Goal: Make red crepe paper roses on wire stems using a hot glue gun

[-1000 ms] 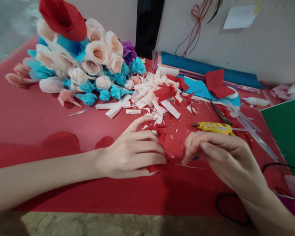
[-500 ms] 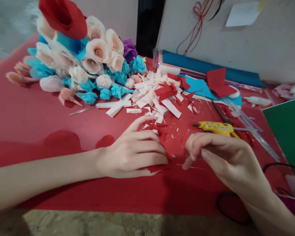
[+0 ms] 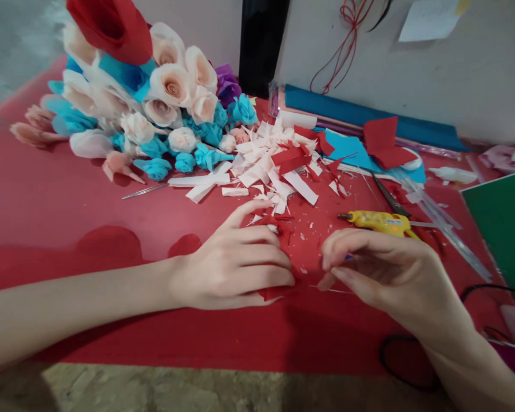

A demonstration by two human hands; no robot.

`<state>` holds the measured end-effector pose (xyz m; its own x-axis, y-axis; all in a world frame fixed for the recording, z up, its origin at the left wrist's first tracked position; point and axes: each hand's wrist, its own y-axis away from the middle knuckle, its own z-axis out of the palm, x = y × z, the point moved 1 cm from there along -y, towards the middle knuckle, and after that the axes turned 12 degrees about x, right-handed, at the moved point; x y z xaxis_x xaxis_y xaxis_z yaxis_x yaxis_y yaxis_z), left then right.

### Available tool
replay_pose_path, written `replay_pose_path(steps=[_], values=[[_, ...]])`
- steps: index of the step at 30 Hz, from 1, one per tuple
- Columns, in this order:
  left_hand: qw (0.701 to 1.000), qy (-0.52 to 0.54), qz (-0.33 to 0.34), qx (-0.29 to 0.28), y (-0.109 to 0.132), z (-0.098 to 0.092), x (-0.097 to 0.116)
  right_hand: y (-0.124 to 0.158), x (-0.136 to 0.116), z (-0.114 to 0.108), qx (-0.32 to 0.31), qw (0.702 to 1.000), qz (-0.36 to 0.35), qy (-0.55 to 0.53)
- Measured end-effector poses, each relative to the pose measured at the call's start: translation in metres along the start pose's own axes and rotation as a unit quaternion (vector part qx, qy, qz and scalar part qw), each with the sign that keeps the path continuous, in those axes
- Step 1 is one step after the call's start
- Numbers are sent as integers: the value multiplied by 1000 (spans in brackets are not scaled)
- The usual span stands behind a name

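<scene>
My left hand (image 3: 236,266) lies palm down on the red table, its fingers stretched out and a little spread. Under its fingertips a piece of red paper (image 3: 271,293) sticks out. My right hand (image 3: 381,274) is raised over the table to the right, its fingers curled and the thumb tip close to the forefinger. What is in that pinch, if anything, is too small to make out; a speck of blue shows behind the fingers. A thin pale strand (image 3: 332,290) runs just below its fingertips. Beyond my right hand rests a yellow glue gun (image 3: 377,222).
Crepe-paper flowers (image 3: 171,86) crowd the back left. White and red paper scraps (image 3: 278,160) are heaped mid-table. Scissors (image 3: 388,194), clear glue sticks (image 3: 450,229), tweezers (image 3: 143,191) and a green board (image 3: 502,229) lie around. Red petal-shaped pieces (image 3: 184,245) lie near my left forearm.
My right thumb has shifted a little to the left, toward the fingertips, and the hand has opened slightly around its hollow. My left hand stays in place.
</scene>
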<state>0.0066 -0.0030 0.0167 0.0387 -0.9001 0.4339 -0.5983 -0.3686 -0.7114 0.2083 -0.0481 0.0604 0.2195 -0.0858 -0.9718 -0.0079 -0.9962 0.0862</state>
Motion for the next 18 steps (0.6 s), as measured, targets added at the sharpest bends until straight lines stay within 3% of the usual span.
replay_pose_path(steps=[7,14,18], values=[[1000,-5,6,-1,-1,1,0,-3,0,-1,-25,999,-30,32],[1000,-10,5,1,-3,2,1,-6,3,-5,67,984,-90,140],[1000,1,4,9,-3,3,0,-5,4,-10,151,940,-165,257]])
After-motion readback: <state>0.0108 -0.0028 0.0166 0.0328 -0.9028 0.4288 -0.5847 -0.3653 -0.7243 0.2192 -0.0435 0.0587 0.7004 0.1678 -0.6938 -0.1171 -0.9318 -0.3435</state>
